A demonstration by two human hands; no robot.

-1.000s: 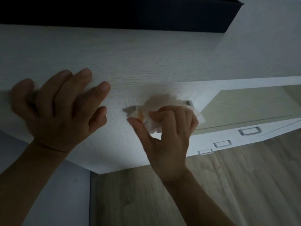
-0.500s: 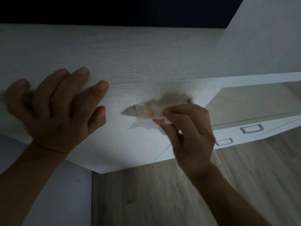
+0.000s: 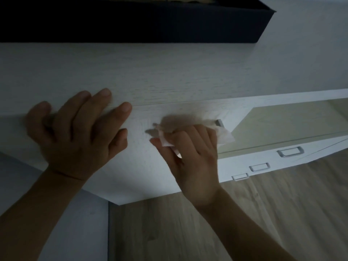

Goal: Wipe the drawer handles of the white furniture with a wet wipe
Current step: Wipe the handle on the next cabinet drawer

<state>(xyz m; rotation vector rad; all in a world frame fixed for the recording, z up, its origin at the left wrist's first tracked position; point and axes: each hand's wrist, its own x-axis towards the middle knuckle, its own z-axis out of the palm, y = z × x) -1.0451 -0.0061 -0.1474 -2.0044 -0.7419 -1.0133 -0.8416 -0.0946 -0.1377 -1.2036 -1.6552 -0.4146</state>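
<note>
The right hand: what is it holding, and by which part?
The right hand grips a crumpled wipe around its middle, pressed on the handle. The left hand holds nothing.

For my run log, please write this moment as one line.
phase: wiping top drawer handle | right hand: grips wet wipe on handle | left hand: rests open on white furniture | lower handles: no hand on them
</note>
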